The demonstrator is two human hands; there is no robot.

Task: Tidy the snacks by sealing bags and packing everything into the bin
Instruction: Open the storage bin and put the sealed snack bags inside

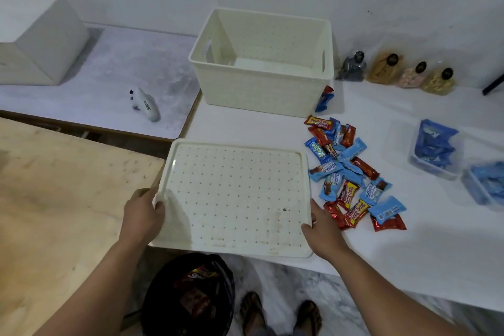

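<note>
Both hands on the cream perforated lid (234,194): left hand (143,211) grips its left edge, right hand (323,229) holds the right corner, empty bin (261,90) behind.

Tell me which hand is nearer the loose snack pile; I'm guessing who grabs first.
Right. The right hand holds the lid's right edge, just beside the snack pile. The left hand grips the lid's left edge, the whole lid away from the pile.

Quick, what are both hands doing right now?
Left hand: grips the left edge of the lid.
Right hand: holds the lid's right edge.
</note>
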